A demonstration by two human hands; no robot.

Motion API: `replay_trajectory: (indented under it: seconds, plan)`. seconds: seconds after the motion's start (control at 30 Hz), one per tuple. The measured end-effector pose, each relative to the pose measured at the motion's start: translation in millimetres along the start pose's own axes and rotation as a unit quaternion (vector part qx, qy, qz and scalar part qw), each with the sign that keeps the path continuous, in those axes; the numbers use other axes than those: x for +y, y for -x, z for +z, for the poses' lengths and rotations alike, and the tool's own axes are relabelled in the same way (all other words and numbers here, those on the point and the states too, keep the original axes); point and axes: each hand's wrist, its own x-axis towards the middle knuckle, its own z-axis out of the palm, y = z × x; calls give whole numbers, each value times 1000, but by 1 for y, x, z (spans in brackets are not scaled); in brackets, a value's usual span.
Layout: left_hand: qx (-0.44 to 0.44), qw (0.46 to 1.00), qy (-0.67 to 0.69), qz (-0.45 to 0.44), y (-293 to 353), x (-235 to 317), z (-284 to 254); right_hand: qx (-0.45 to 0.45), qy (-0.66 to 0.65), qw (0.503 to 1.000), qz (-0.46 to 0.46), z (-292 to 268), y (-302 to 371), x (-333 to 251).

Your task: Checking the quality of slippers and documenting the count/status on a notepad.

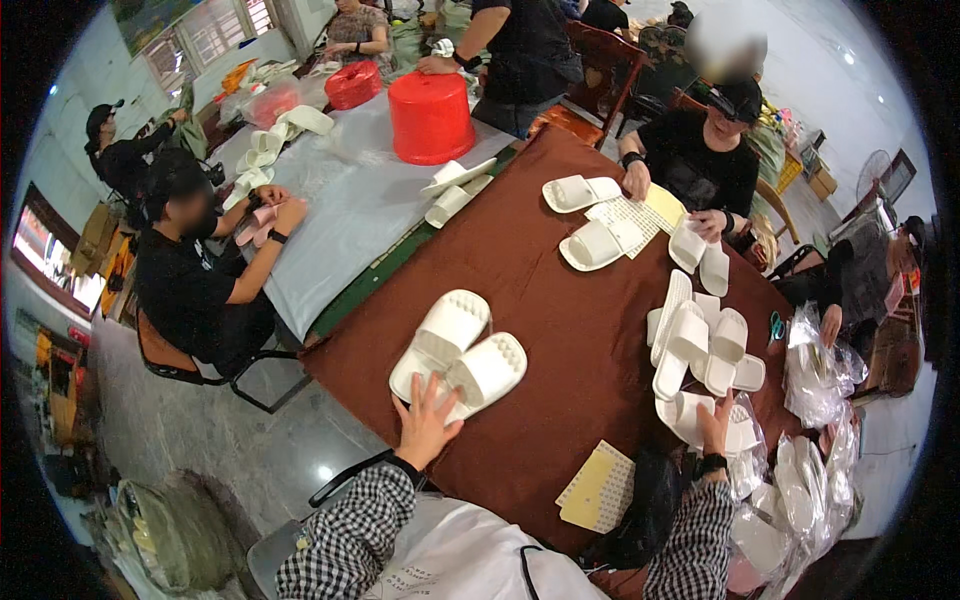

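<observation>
A pair of white slippers (455,340) lies side by side on the brown-covered table in front of me. My left hand (428,420) rests on their near ends with its fingers spread. To the right, several more white slippers (690,335) lie in a loose heap, some overlapping. My right hand (714,425) is at the near end of that heap, between a white slipper (682,415) and another beside the clear bags. Its thumb and fingers look apart, touching the slipper edge; part of the fingers is hidden.
Slippers in clear plastic bags (800,490) crowd the right edge. Yellowish label sheets (600,487) lie near me. Across the table, a person (700,160) handles slippers and sheets. Small scissors (777,326) lie at right. A red bucket (430,118) stands on the adjoining table; another person (200,250) sits there.
</observation>
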Motion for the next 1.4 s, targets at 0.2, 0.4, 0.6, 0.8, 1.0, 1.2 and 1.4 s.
replay_trajectory:
  seconds: [0.2, 0.4, 0.6, 0.8, 1.0, 1.2, 1.4]
  plan:
    - [3, 998, 20, -61, -60, -80, -20, 41, -6, 997, 64, -6, 61, -60]
    - [11, 996, 13, -86, -104, -131, -25, 10, -92, 994, 52, 8, 108, -120]
    - [-24, 976, 79, -203, -160, -199, -25, 20, -127, 991, 46, 46, 140, -195]
    - [-67, 957, 168, -225, -158, -186, -29, -47, -242, 968, 36, 98, 167, -248]
    - [39, 950, 300, -82, -84, -116, -20, -149, -240, 953, 107, 219, 252, -230]
    - [34, 899, 397, -182, 0, -76, -27, -320, -101, 940, 57, 230, 248, -168]
    - [48, 916, 373, -144, 61, -4, -25, -138, 222, 943, -208, 219, 163, -93]
